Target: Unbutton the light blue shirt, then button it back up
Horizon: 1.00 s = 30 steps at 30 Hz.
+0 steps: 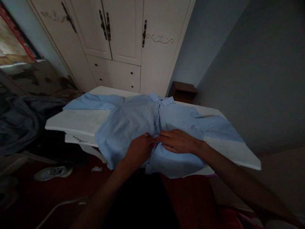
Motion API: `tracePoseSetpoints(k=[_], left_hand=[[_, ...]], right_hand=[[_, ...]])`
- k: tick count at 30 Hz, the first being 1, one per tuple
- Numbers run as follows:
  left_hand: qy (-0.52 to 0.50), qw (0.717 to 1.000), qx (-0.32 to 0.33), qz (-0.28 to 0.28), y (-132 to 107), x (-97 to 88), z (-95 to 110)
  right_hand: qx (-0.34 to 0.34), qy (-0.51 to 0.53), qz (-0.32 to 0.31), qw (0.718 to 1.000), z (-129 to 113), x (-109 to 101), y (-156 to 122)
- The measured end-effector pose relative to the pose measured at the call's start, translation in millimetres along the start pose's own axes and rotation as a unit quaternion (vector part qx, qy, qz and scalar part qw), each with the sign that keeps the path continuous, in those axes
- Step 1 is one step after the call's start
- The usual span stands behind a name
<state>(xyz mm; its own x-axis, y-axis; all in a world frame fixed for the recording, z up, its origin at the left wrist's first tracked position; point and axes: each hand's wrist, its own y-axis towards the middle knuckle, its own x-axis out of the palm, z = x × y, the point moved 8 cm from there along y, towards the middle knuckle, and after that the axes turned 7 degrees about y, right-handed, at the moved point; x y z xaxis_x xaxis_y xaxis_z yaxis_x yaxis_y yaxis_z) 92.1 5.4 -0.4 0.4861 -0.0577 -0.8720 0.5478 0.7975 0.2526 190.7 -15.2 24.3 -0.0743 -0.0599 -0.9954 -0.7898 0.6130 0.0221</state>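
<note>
A light blue button-up shirt (135, 117) lies face up on a white table (78, 122), its collar toward the wardrobe and its sleeves spread to both sides. Its lower hem hangs over the table's near edge. At the front placket, my left hand (140, 148) has its fingers closed in a pinch on the shirt's edge. Against it from the right, my right hand (177, 141) grips the other side of the placket with bent fingertips. The fingertips of both hands nearly meet and hide the button between them. Above them the placket gapes a little.
Behind the table stands a white wardrobe (124, 35) with dark handles. A small brown cabinet (183, 87) is by the wall. Dark grey fabric (21, 121) is heaped at left. A shoe (54, 172) lies on the red floor (190, 197).
</note>
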Motion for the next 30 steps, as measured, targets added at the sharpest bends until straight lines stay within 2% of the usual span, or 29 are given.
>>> tracePoseSetpoints(k=[8, 12, 14, 16, 19, 23, 30], left_hand=[[-0.02, 0.999, -0.027, -0.02, 7.4, 2.5, -7.2], [-0.041, 0.999, -0.017, -0.021, 9.6, -1.5, -5.1], [-0.046, 0.999, -0.013, -0.019, 10.6, -2.6, -5.1], [-0.057, 0.998, -0.023, -0.03, 12.2, -0.9, -7.7], [-0.079, 0.995, -0.047, -0.051, 15.8, 1.2, -12.1], [-0.098, 0.991, -0.068, -0.061, 20.9, -2.0, -11.7], [-0.149, 0.985, -0.086, -0.033, 18.4, -7.5, -7.9]], right_hand=[[-0.057, -0.044, 0.038, 0.997, -7.2, 2.3, 0.7], [-0.007, -0.015, 0.057, 0.998, 1.1, 1.4, 7.8], [0.032, 0.004, 0.081, 0.996, 9.2, 1.6, 8.7], [0.038, 0.007, 0.109, 0.993, 13.7, 3.4, 7.1], [-0.033, -0.041, 0.159, 0.986, 8.2, 5.7, 1.5], [-0.13, -0.121, 0.215, 0.96, -4.3, 5.3, -8.0], [-0.174, -0.145, 0.3, 0.927, -14.3, -4.1, -18.4]])
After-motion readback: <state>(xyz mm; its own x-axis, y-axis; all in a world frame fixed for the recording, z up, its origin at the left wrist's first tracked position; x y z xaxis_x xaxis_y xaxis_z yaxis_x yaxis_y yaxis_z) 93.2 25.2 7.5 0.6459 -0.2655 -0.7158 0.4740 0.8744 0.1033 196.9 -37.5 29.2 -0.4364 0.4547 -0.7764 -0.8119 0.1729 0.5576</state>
